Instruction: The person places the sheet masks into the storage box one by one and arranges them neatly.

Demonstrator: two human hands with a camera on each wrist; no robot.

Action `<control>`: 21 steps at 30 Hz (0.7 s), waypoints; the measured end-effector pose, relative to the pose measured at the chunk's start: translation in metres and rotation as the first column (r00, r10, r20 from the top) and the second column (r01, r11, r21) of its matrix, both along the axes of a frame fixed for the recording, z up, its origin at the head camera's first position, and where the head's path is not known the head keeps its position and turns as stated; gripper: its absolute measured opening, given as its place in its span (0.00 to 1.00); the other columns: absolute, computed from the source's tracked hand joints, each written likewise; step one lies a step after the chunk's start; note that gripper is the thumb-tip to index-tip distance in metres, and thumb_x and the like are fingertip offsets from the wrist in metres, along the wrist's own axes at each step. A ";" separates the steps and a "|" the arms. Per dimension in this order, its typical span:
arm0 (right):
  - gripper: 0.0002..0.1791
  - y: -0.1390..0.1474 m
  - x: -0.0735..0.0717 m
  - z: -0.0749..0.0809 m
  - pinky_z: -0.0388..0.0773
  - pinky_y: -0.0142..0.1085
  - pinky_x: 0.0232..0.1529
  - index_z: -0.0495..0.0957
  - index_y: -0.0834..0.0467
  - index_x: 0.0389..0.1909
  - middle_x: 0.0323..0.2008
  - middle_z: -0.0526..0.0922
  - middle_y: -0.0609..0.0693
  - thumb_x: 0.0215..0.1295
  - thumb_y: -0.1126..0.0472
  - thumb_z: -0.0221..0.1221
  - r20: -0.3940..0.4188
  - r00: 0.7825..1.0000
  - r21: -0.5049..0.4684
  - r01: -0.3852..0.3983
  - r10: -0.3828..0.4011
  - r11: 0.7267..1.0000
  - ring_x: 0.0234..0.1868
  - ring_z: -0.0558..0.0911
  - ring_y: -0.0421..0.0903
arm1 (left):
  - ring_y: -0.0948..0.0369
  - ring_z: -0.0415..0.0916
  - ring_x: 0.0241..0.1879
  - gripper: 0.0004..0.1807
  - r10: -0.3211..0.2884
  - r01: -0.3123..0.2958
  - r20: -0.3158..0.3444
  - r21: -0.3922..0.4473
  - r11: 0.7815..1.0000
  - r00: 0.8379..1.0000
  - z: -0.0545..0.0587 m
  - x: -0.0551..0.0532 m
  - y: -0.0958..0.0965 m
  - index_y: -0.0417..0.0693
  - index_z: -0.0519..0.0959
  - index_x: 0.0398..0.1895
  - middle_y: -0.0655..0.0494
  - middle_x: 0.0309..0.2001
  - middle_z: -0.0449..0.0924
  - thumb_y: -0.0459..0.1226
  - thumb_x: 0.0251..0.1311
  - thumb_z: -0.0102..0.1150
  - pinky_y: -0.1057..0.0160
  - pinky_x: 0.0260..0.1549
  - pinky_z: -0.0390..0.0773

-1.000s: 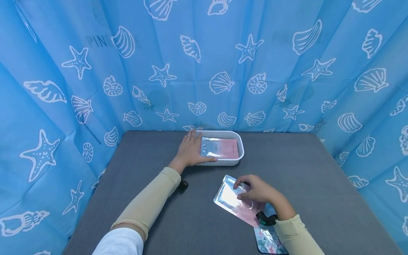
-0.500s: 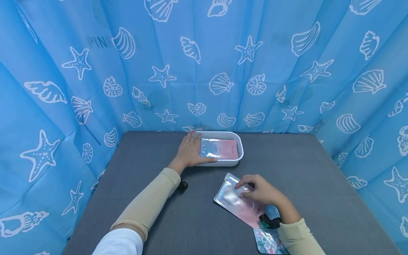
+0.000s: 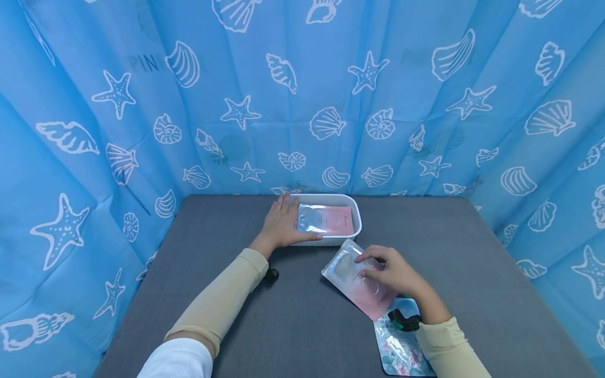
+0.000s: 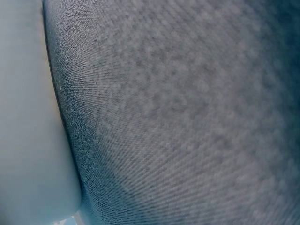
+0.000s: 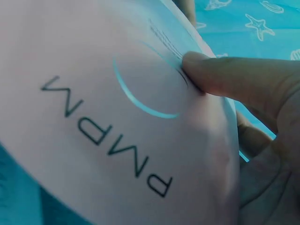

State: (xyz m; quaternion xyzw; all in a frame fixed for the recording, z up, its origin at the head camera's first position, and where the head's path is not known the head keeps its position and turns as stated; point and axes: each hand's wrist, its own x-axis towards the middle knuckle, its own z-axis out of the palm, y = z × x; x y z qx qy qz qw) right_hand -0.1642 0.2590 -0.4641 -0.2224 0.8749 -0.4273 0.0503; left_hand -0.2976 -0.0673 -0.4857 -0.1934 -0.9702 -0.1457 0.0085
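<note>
My left hand (image 3: 280, 223) lies across the left end of a white plastic basin (image 3: 357, 215), fingers straight and thumb stretched along its near rim. Inside the basin lies a pink-and-silver foil sachet (image 3: 326, 219). In front of it my right hand (image 3: 397, 275) pinches a matching sachet (image 3: 352, 281) by its right edge, tilted, with its far corner close to the basin's near wall. The right wrist view shows the thumb (image 5: 234, 77) on the sachet's printed face, which reads PMPM. The basin's white side (image 4: 33, 117) fills the left of the left wrist view.
A blue floral packet (image 3: 402, 349) lies on the grey cloth-covered table (image 3: 283, 325), partly beneath the right wrist with its black strap (image 3: 404, 320). A blue curtain (image 3: 293, 131) with shells and starfish closes off the back and both sides.
My right hand has lifted the sachet and moved it forward toward the basin, uncovering more of the blue floral packet. My left hand has stayed on the basin.
</note>
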 end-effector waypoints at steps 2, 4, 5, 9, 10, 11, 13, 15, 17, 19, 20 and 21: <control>0.12 0.002 -0.002 0.002 0.80 0.32 0.54 0.90 0.52 0.48 0.52 0.88 0.51 0.65 0.66 0.72 -0.023 0.999 -0.014 0.030 -0.030 0.999 0.50 0.81 0.47 | 0.42 0.36 0.87 0.78 0.000 0.000 0.002 -0.001 1.000 1.000 0.001 0.000 0.000 0.48 0.45 0.88 0.44 0.88 0.36 0.87 0.43 0.52 0.42 0.85 0.42; 0.12 0.004 -0.004 0.004 0.80 0.32 0.54 0.90 0.53 0.48 0.52 0.88 0.52 0.66 0.67 0.72 -0.054 0.997 -0.029 0.050 -0.052 0.998 0.50 0.82 0.48 | 0.43 0.36 0.87 0.78 0.003 -0.003 -0.002 -0.002 1.000 1.000 0.001 0.001 0.001 0.48 0.45 0.88 0.44 0.88 0.36 0.87 0.43 0.52 0.42 0.85 0.42; 0.12 0.005 -0.006 0.004 0.80 0.32 0.54 0.89 0.53 0.48 0.51 0.88 0.52 0.66 0.67 0.71 -0.074 0.995 -0.031 0.059 -0.061 0.998 0.50 0.82 0.48 | 0.43 0.36 0.87 0.78 0.004 -0.004 -0.002 -0.002 1.000 1.000 0.001 0.001 0.001 0.48 0.44 0.88 0.44 0.88 0.36 0.87 0.43 0.52 0.42 0.85 0.42; 0.12 0.007 -0.010 0.006 0.79 0.32 0.53 0.89 0.55 0.50 0.49 0.88 0.53 0.66 0.68 0.71 -0.111 0.985 -0.061 0.128 -0.134 0.990 0.48 0.81 0.48 | 0.43 0.35 0.87 0.78 0.007 -0.007 -0.004 0.006 1.000 1.000 0.000 0.001 0.001 0.48 0.45 0.88 0.43 0.88 0.37 0.86 0.43 0.53 0.43 0.85 0.42; 0.12 0.007 -0.010 0.006 0.79 0.31 0.54 0.89 0.55 0.50 0.49 0.88 0.53 0.67 0.67 0.71 -0.117 0.980 -0.067 0.155 -0.162 0.986 0.48 0.81 0.47 | 0.43 0.35 0.87 0.78 0.007 -0.007 -0.008 0.005 1.000 1.000 0.000 0.000 0.002 0.48 0.45 0.88 0.43 0.88 0.37 0.86 0.43 0.53 0.43 0.85 0.42; 0.12 0.007 -0.011 0.006 0.79 0.31 0.54 0.89 0.55 0.51 0.50 0.88 0.54 0.68 0.66 0.71 -0.116 0.974 -0.075 0.188 -0.196 0.979 0.48 0.80 0.48 | 0.43 0.36 0.87 0.78 0.007 -0.007 -0.011 0.003 1.000 1.000 0.000 0.000 0.002 0.48 0.45 0.88 0.43 0.88 0.37 0.86 0.43 0.53 0.43 0.85 0.42; 0.13 0.008 -0.012 0.005 0.77 0.28 0.54 0.88 0.56 0.53 0.52 0.87 0.55 0.70 0.65 0.70 -0.108 0.958 -0.093 0.255 -0.264 0.962 0.50 0.79 0.48 | 0.43 0.36 0.87 0.77 0.006 -0.006 -0.015 0.006 1.000 1.000 0.000 0.000 0.002 0.48 0.46 0.88 0.43 0.88 0.37 0.86 0.43 0.53 0.43 0.85 0.41; 0.14 0.008 -0.013 0.003 0.76 0.24 0.54 0.87 0.57 0.56 0.56 0.86 0.58 0.71 0.64 0.68 -0.094 0.937 -0.110 0.325 -0.336 0.939 0.52 0.79 0.50 | 0.43 0.36 0.87 0.77 0.004 -0.004 -0.018 0.004 1.000 1.000 0.000 -0.001 0.002 0.48 0.46 0.88 0.44 0.88 0.36 0.86 0.43 0.52 0.43 0.85 0.41; 0.16 0.009 -0.014 0.000 0.73 0.18 0.53 0.85 0.58 0.59 0.60 0.84 0.61 0.72 0.64 0.67 -0.068 0.917 -0.131 0.382 -0.393 0.915 0.54 0.79 0.53 | 0.43 0.36 0.87 0.77 0.001 -0.001 -0.013 0.003 1.000 1.000 -0.001 -0.001 0.001 0.48 0.45 0.88 0.45 0.88 0.36 0.87 0.43 0.51 0.43 0.85 0.40; 0.19 0.011 -0.016 -0.002 0.70 0.14 0.52 0.84 0.59 0.62 0.63 0.82 0.63 0.73 0.64 0.66 -0.038 0.900 -0.144 0.426 -0.435 0.893 0.56 0.79 0.56 | 0.43 0.35 0.87 0.77 -0.001 0.001 -0.004 0.006 1.000 1.000 -0.001 -0.001 0.001 0.49 0.45 0.88 0.45 0.88 0.35 0.87 0.43 0.50 0.43 0.85 0.40; 0.20 0.011 -0.017 -0.003 0.69 0.12 0.51 0.83 0.60 0.63 0.65 0.81 0.65 0.73 0.64 0.66 -0.024 0.893 -0.149 0.441 -0.449 0.885 0.57 0.79 0.57 | 0.43 0.35 0.87 0.77 -0.002 0.002 -0.002 0.006 1.000 1.000 -0.001 -0.001 0.000 0.49 0.44 0.88 0.45 0.88 0.35 0.87 0.43 0.50 0.43 0.85 0.40; 0.21 0.012 -0.019 -0.003 0.69 0.12 0.50 0.82 0.61 0.64 0.66 0.80 0.66 0.72 0.64 0.66 -0.013 0.888 -0.152 0.452 -0.459 0.879 0.58 0.79 0.58 | 0.43 0.35 0.87 0.77 -0.002 0.002 -0.002 0.008 1.000 1.000 -0.001 -0.001 0.000 0.49 0.45 0.88 0.45 0.88 0.35 0.87 0.43 0.50 0.43 0.85 0.40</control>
